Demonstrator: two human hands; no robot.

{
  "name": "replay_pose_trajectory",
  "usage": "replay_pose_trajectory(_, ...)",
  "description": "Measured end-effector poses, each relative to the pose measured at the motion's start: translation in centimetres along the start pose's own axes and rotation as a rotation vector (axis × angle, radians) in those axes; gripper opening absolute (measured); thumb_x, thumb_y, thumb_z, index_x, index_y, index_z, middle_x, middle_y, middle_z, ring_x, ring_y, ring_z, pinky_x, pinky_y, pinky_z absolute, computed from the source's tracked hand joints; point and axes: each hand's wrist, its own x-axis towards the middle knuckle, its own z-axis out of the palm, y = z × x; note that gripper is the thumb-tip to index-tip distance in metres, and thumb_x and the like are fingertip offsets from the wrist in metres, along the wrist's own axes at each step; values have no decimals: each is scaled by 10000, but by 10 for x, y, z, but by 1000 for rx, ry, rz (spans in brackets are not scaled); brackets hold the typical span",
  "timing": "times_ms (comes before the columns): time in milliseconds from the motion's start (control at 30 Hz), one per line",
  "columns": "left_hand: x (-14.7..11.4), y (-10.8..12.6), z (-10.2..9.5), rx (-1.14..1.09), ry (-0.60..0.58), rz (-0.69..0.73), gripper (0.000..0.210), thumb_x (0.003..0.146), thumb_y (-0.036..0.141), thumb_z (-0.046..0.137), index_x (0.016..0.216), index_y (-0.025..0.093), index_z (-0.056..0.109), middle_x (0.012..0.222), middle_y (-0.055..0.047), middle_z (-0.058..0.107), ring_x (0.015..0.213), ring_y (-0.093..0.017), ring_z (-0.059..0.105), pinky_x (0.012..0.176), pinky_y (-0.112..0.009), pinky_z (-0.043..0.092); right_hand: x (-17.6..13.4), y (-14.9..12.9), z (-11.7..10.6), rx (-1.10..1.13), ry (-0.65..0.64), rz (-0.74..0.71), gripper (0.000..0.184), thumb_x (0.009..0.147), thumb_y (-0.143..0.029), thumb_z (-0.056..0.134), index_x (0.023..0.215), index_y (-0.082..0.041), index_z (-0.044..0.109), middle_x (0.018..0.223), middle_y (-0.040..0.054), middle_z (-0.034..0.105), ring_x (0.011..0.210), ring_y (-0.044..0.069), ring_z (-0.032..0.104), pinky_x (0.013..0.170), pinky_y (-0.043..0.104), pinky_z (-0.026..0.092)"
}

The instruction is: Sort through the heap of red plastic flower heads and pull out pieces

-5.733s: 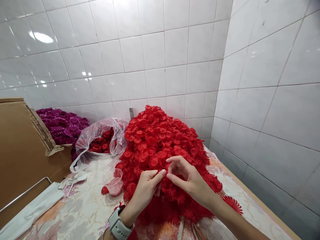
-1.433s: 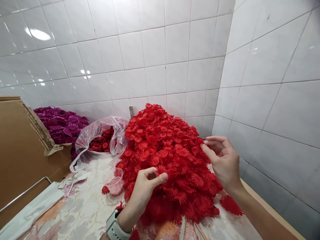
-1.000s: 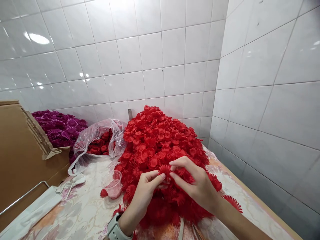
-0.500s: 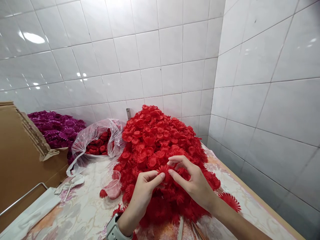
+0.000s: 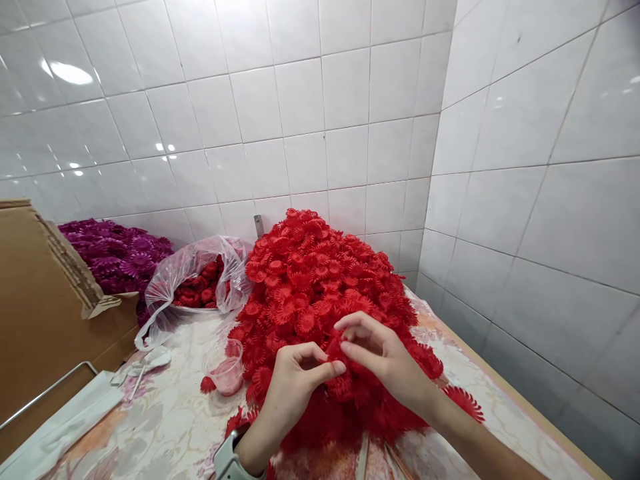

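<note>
My left hand [image 5: 300,377] and my right hand [image 5: 377,347] meet in front of a tall heap of red artificial flowers [image 5: 320,267]. Between their fingertips is a red artificial flower [image 5: 337,347], its petals blurred. The left thumb and forefinger pinch at its lower left side. From the right, the other thumb and fingers close on its edge. The rest of the flower blends into the red heap behind. A pale watch sits on the left wrist.
A clear plastic cup [image 5: 227,377] with pink contents stands left of the heap. Behind it lies a plastic bag [image 5: 165,280] of dark red pieces. Purple flowers [image 5: 125,257] and a cardboard box [image 5: 55,313] are farther left. Thin sticks [image 5: 397,460] lie at the front.
The red flower has turned between my fingers and its face no longer shows clearly. My left thumb has shifted slightly right and down; the right hand stays almost in place.
</note>
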Motion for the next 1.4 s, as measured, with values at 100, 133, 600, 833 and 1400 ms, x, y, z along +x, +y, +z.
replay_pose_trajectory(100,-1,5,-5,20,78,29,318,607,371,682,467,138,517,443,63,396,459,-62,328,466,-199,262,9,2,-20,-58,444,-107,122,768,-286,579,853,-201,558,774,1,570,719,133,543,649,260,453)
replay_pose_trajectory(133,-1,8,-9,21,125,48,318,627,378,669,475,138,526,455,57,416,472,-67,356,477,-198,285,11,1,-28,-72,618,-161,150,756,-293,599,870,-203,560,811,9,579,746,140,554,669,272,459)
replay_pose_trajectory(600,68,24,-41,999,192,522,262,739,198,560,976,235,663,1167,-30,610,1141,-235,482,985,-410,349,29,29,-40,-930,445,-572,138,805,-188,519,925,-198,585,916,68,669,921,246,569,772,397,381)
replay_pose_trajectory(833,19,17,-72,923,611,562,290,812,228,402,973,179,639,1100,-71,627,1063,-202,520,977,-362,351,18,22,-42,-848,588,-653,157,832,-142,422,866,-197,565,813,69,644,823,214,573,776,369,386)
replay_pose_trajectory(1400,-37,-40,-114,728,729,-15,697,589,371,672,1193,126,425,1111,-149,589,1003,-265,573,827,-358,436,18,52,-35,-893,472,-779,141,801,-119,437,819,-178,564,745,61,646,754,210,595,730,351,387)
